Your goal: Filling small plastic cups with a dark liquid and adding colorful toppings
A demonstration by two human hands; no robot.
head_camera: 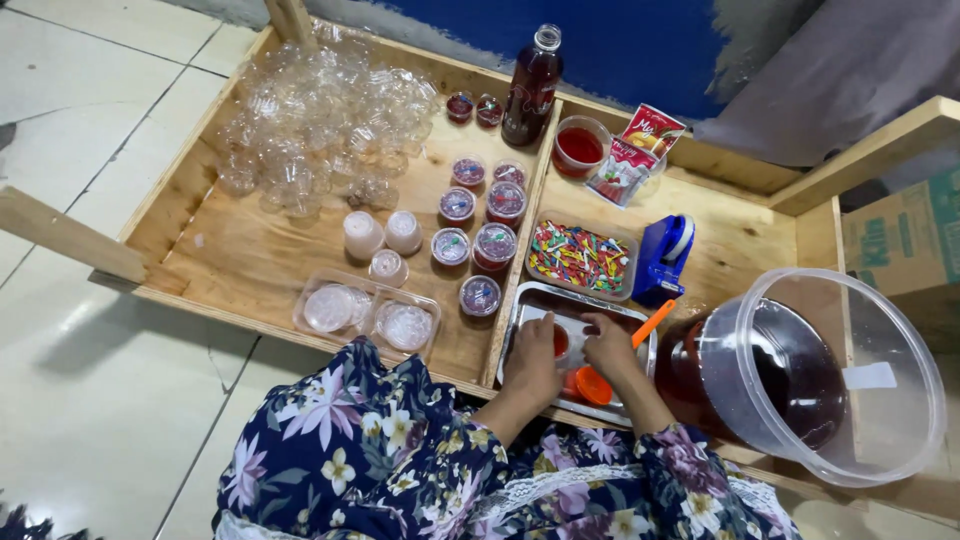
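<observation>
**Small cups being filled at a wooden tray worktop**

Both hands work over the shallow metal tray (540, 300). The left hand (533, 365) and right hand (608, 345) close together around a small clear plastic cup of red liquid (561, 342). About ten sealed red-filled cups (494, 245) already stand in rows; a heap of empty clear cups (320, 125) remains. The large clear bucket of red drink (810, 375) crowds the right edge; bare wood lies left.

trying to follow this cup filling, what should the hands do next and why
Probably press a lid onto the small red-filled cup: both the left hand and right hand meet on it over the metal tray, while the finished cups nearby are already lidded.
</observation>
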